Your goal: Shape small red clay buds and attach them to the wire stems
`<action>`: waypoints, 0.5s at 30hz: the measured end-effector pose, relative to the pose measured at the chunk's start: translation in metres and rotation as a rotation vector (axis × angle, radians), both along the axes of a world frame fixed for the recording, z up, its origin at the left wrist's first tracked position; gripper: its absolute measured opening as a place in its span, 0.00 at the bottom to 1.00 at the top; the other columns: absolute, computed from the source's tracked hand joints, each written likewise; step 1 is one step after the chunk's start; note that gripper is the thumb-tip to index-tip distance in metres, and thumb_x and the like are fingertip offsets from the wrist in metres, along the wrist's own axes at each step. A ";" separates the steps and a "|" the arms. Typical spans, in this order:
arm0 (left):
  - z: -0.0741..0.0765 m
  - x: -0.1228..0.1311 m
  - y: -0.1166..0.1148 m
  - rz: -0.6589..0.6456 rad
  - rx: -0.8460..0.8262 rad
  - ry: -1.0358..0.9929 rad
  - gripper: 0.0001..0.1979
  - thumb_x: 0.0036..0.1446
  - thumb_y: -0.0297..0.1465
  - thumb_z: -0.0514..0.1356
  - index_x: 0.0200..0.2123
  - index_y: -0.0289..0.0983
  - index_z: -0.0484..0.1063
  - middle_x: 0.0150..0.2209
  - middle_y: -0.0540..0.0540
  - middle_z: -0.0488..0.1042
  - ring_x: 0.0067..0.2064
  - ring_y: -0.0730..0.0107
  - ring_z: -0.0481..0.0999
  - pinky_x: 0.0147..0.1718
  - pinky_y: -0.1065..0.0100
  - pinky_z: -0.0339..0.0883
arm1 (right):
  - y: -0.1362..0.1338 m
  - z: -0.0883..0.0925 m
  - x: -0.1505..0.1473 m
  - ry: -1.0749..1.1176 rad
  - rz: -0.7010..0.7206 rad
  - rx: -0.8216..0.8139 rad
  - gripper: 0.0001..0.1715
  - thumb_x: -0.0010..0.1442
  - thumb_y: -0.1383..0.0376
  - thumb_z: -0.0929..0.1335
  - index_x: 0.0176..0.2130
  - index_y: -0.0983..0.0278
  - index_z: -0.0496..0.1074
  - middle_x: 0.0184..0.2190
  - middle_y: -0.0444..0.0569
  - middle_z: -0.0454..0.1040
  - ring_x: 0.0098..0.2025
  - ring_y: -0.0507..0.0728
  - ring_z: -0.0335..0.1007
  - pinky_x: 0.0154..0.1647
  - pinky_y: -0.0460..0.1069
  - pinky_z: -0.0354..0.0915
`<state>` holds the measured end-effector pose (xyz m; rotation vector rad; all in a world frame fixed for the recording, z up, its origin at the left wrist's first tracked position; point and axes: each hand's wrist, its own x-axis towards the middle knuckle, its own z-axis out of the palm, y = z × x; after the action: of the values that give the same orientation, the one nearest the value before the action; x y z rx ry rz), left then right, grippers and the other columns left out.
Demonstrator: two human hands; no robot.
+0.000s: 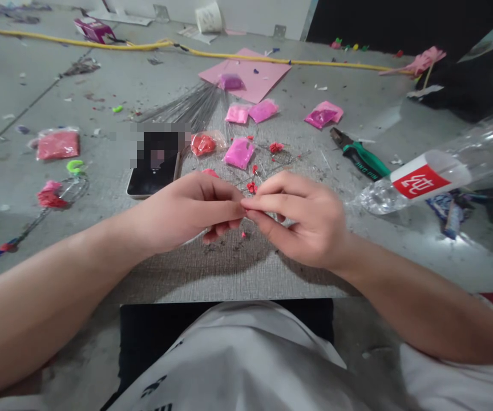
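My left hand and my right hand meet over the front of the table, fingertips touching. Both pinch a tiny piece of red clay, mostly hidden by the fingers. Just beyond them lie small red clay pieces on thin wires, and another red cluster. A magenta clay packet and an opened red clay packet lie farther back. To the left of these rests a phone, close to my left hand. A tiny red crumb sits below the fingers.
Green-handled pliers and a plastic bottle lie at right. Thin wires fan out near a pink sheet. A yellow cable crosses the back. At left are a red packet and a wired clay flower.
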<state>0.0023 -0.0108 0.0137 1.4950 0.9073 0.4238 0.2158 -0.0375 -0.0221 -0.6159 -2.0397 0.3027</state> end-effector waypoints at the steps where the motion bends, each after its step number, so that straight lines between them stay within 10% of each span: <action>1: 0.000 0.000 0.000 -0.015 0.014 0.013 0.12 0.62 0.29 0.61 0.24 0.36 0.74 0.19 0.51 0.68 0.20 0.77 0.66 0.16 0.75 0.61 | 0.000 0.000 0.000 0.004 0.005 -0.030 0.11 0.68 0.70 0.69 0.46 0.59 0.80 0.38 0.49 0.79 0.38 0.54 0.76 0.38 0.52 0.73; 15: 0.002 -0.004 -0.003 -0.123 0.780 0.157 0.10 0.61 0.28 0.61 0.26 0.37 0.75 0.22 0.52 0.70 0.23 0.78 0.64 0.22 0.72 0.56 | -0.002 0.008 -0.001 0.217 0.177 -0.763 0.05 0.63 0.67 0.75 0.38 0.63 0.75 0.33 0.44 0.77 0.34 0.50 0.74 0.32 0.46 0.70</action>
<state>-0.0019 -0.0136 0.0153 2.3090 0.7983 0.6155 0.2146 -0.0397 -0.0138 -0.8082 -1.7338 1.2296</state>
